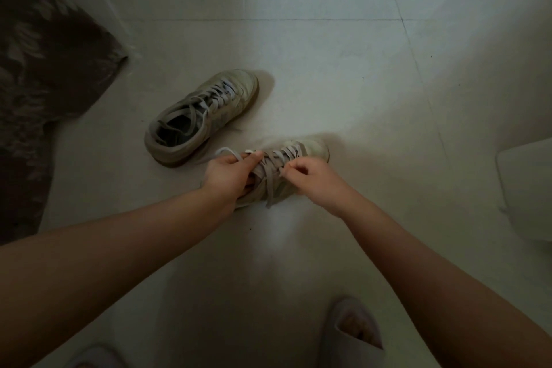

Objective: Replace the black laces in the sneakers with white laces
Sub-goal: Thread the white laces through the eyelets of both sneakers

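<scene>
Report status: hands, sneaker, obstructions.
Left hand grips near sneaker and pale lace. Right hand pinches lace. Far sneaker laced, apart. Nothing obstructing.

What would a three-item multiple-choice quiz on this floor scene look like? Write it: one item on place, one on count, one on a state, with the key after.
1. Where does the far sneaker lie relative to the near sneaker?
A. Farther from the person and to the left
B. Stacked on top of it
C. To its right

2. How many sneakers are on the floor?
A. One
B. Two
C. Four

3. What is the left hand doing?
A. Resting flat on the floor
B. Gripping the near sneaker and a lace
C. Hanging free

Key:
1 A: it sits up and left of the other, apart from it.
2 B: just the pair shows.
3 B: its fingers curl round the shoe's collar, a lace loop at thumb and forefinger, while the right hand pinches another lace.
</scene>
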